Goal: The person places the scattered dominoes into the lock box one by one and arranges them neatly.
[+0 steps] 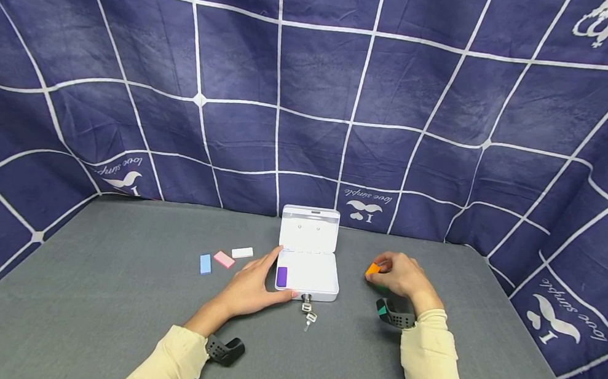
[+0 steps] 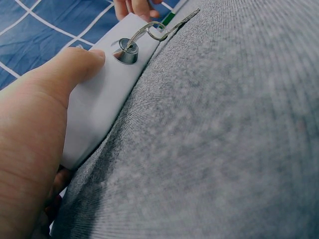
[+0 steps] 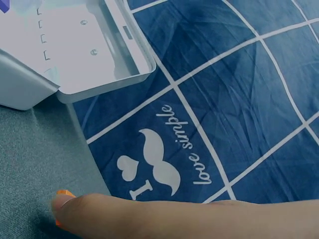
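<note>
Head view: our right hand pinches an orange block, likely light, stiff, best side-held; our left hand spreads against the box.

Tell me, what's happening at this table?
A person is handling a white box, its lid open. The left hand holds the box at its near left corner, and the right hand pinches an orange block to the box's right. A purple block lies inside; a blue block, a pink block and a white block lie outside, to the left. Keys are at the front lock.
</note>
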Demonstrator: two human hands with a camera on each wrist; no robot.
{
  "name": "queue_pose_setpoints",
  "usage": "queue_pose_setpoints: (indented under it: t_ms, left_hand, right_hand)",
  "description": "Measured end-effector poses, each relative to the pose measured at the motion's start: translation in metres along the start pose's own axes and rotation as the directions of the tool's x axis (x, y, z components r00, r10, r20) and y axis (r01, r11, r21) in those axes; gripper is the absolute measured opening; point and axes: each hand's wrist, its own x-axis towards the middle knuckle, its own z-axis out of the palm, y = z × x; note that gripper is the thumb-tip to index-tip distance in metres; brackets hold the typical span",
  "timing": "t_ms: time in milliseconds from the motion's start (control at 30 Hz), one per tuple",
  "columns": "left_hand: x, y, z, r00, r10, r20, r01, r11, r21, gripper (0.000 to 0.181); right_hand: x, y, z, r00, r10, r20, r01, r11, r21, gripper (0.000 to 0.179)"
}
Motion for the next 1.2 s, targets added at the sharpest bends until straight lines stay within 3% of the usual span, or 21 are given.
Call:
queue_pose_setpoints:
  t_ms: [733,1200]
  left_hand:
    - [-0.001,0.0,-0.001,1.0,-0.001,-0.007,0.001,1.0,-0.001,0.105]
    - [-0.001,0.001,-0.001,1.0,-0.002,0.001,0.002,1.0,-0.014,0.106]
  right_hand:
    - [0.004,-0.018,-0.002,0.982,-0.14,-0.13,0.145,0.989,0.029,0.045]
    - [0.004,-0.031,0.0,0.968,-0.166,-0.19,0.178,0.983,0.051,0.042]
